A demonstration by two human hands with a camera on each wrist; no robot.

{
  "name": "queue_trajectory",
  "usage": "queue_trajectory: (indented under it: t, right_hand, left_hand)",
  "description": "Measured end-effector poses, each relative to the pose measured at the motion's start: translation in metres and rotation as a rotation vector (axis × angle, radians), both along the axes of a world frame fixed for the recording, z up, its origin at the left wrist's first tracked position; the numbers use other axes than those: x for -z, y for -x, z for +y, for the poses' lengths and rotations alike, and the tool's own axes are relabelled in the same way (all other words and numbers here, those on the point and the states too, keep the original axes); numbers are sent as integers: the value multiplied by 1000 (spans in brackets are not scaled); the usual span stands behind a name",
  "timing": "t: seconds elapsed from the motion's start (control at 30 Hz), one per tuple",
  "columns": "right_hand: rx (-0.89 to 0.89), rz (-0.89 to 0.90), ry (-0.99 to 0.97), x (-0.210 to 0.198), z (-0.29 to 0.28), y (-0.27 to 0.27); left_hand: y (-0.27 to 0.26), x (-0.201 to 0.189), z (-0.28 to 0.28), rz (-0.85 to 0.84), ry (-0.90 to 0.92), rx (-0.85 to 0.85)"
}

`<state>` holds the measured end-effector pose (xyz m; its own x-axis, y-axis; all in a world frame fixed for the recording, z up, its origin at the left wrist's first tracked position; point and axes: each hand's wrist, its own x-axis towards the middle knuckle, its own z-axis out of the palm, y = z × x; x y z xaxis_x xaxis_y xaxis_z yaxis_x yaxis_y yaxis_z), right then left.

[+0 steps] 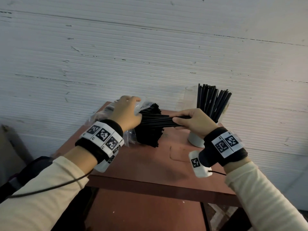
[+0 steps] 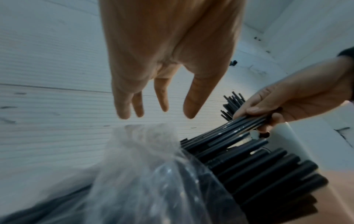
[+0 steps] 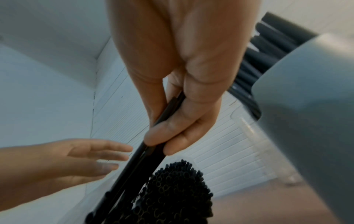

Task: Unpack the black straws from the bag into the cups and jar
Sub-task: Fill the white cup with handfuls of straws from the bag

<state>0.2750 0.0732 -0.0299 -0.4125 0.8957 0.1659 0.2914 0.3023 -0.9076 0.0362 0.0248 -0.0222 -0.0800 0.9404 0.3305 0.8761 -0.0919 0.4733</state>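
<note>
Black straws drawn sideways from the bag

Rust-red table (image 1: pixel 150 165) carries the clear plastic bag (image 1: pixel 133 107), lying with its open mouth facing right. Its black straws (image 1: pixel 148 130) run lengthwise left to right. A white cup (image 1: pixel 195 140) holds upright straws (image 1: pixel 211 102). Left hand (image 1: pixel 126 112), fingers straight and spread, hovers over the bag. Right hand (image 1: pixel 193 120) pinches a small bundle (image 1: pixel 160 121) lying horizontal, its far ends among the bagged straws

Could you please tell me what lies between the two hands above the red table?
In the head view, a handful of thin black plastic straws spans from the right hand toward the left hand at the clear plastic bag.
</note>
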Motion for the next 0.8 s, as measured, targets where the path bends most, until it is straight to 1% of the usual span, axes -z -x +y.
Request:
queue_trajectory:
  t: [0.03, 0.07, 0.1, 0.17, 0.23, 0.3, 0.37, 0.4, 0.43, 0.5, 0.57, 0.67, 0.73, 0.8]
  right_hand:
    - [4, -15, -22, -2, -2, -5]
    - [7, -31, -45, -4, -4, -10]
    - [11, -48, -66, -7, -7, -13]
    - [15, -80, -109, -13, -14, -19]
    - [6, -112, -158, -20, -21, -24]
    - [5, -144, -205, -27, -28, -29]
    - [23, -178, -265, -34, -34, -36]
    - [37, -182, -295, -38, -38, -40]
    - [52, -164, -316, -43, -41, -43]
    - [88, -85, -348, -57, -49, -49]
    - [135, -23, -423, -72, -56, -52]
    - [205, 37, -593, -90, -62, -49]
    - [208, 148, -679, -99, -64, -43]
    - [203, 242, -751, -106, -66, -37]
  left_hand:
    - [-9, -2, 0, 7, -41, 61]
    - [-17, -4, 1, 18, -46, 141]
    - [-26, -6, 3, 42, -17, 217]
    - [-44, -8, 9, 132, 71, 309]
    - [-57, -7, 20, 213, 143, 340]
    - [-66, -6, 28, 282, 168, 349]
    - [-75, -9, 30, 331, 140, 356]
    - [-80, -12, 30, 324, 104, 360]
    - [-84, -14, 29, 285, 73, 361]
    - [-92, -19, 27, 128, 19, 367]
    - [-101, -24, 23, -15, -41, 392]
    - [-118, -33, 21, -120, -111, 417]
    - [-129, -37, 20, -220, -155, 460]
    - [-137, -39, 19, -371, -174, 525]
